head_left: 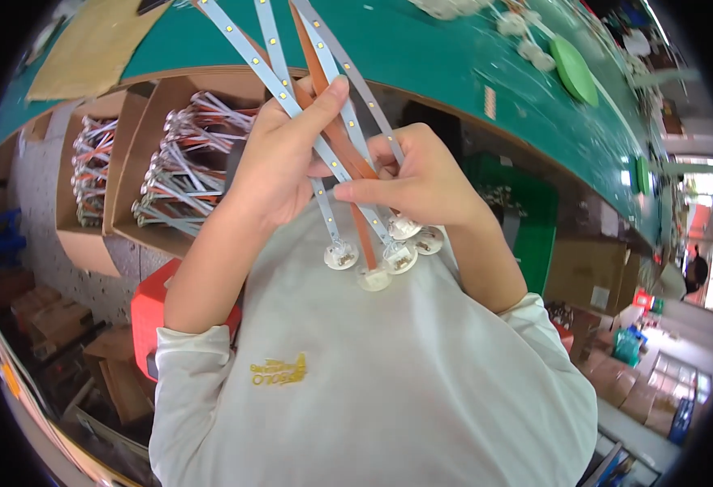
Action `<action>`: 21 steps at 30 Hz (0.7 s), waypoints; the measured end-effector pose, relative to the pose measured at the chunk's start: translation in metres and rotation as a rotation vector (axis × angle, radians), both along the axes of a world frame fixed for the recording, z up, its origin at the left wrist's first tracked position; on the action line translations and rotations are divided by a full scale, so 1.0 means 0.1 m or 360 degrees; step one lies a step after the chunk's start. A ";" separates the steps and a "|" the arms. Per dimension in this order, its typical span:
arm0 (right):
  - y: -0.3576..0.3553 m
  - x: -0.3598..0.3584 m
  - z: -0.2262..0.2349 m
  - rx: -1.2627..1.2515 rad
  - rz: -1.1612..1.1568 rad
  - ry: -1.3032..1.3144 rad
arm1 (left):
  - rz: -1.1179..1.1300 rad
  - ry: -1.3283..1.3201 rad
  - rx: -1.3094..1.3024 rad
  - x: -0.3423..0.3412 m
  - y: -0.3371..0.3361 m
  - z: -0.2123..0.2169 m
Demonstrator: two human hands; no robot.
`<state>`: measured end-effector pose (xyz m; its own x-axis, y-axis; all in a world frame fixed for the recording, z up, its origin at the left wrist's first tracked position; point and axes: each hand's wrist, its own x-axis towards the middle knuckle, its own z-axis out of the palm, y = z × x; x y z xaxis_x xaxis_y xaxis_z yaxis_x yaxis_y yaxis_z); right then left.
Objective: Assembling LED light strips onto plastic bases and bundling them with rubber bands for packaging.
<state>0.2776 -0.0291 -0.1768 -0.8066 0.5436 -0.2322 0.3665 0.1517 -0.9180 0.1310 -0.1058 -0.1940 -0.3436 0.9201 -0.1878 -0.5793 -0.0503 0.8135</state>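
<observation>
Between my two hands is a loose bundle of LED strips [279, 88], white on the lit-chip side and orange-brown on the back. My left hand [283, 154] is closed round the bundle, its thumb lying across the strips. Lower and to the right, my right hand [425, 178] pinches some of the same strips between thumb and fingers; its fingertips are partly hidden behind them. Several round, whitish translucent end pieces [341, 255] hang from the strips' lower ends in front of my shirt. The upper ends reach over the green table [202, 40].
Two cardboard boxes [121, 174] filled with similar strips stand left, below the table edge. A tan sheet [97, 53] lies on the table's far left. A green round lid-like piece [572, 69] lies at right, a green crate [535, 235] below. A red stool [149, 312] is beside me.
</observation>
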 end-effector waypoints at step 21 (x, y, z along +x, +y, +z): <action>-0.08 0.72 -0.33 0.0086 -0.0288 0.0347 | -0.0776 0.0256 0.0148 0.74 -0.24 -0.36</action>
